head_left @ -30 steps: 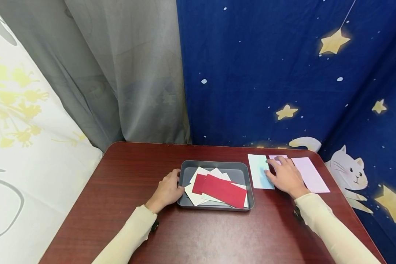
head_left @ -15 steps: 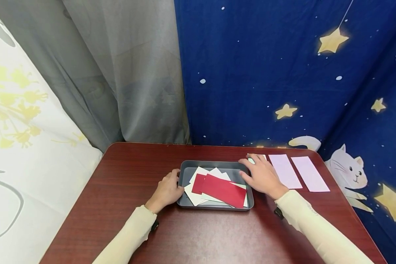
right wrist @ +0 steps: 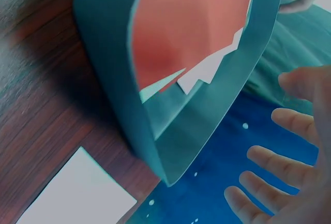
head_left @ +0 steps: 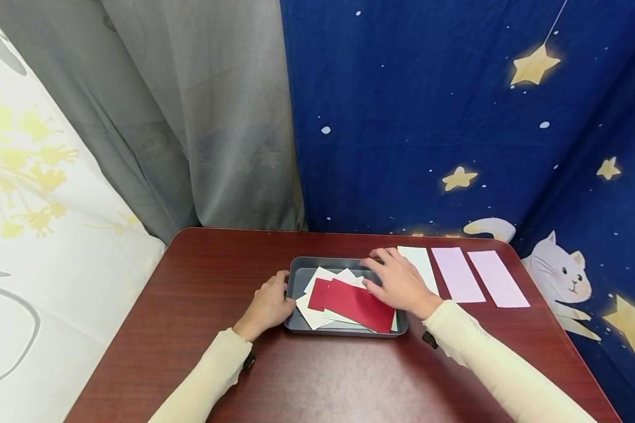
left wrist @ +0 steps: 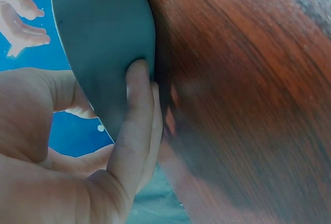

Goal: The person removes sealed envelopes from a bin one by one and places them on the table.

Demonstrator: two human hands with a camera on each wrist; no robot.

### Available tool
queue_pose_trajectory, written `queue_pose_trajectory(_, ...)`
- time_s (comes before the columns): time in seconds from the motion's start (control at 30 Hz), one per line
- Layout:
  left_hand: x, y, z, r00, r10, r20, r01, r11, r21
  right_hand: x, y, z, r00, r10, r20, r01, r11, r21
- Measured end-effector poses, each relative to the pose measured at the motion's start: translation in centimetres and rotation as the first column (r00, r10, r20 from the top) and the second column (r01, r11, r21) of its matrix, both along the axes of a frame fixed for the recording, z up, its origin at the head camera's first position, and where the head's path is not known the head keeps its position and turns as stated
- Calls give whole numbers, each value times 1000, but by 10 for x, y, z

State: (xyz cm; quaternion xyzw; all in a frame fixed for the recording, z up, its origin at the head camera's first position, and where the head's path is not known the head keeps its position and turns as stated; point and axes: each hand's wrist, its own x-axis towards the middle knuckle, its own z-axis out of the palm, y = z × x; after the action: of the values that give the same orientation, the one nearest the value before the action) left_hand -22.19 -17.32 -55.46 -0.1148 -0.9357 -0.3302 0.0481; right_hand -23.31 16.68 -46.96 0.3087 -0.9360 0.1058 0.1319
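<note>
A dark grey rectangular tray (head_left: 299, 285) lies on the table, holding several loose paper cards. Red cards (head_left: 358, 304) lie on top of white ones (head_left: 309, 315). My left hand (head_left: 267, 306) grips the tray's left side; in the left wrist view its fingers press the outer wall (left wrist: 103, 27), with the thumb at the rim. Above the tray's right part, my right hand (head_left: 399, 286) hovers with fingers spread, covering the far right corner. The right wrist view shows that hand (right wrist: 289, 167) apart from the tray, nothing between its fingers.
Right of the tray lie a pale bluish-white card (head_left: 421, 263), partly behind the right hand, and two lavender cards (head_left: 457, 274) side by side. The dark red wooden table (head_left: 227, 252) ends at grey and blue star-printed curtains (head_left: 376, 147).
My right hand has moved left from over the lavender and pale cards to above the tray, uncovering the middle lavender card. The left hand and tray have stayed put.
</note>
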Motion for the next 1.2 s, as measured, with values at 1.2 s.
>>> queue_pose_trajectory(1.2,12,7,22,997,41,66,-42,999,10,11,-39,-24,954,117,274,-176,964,199)
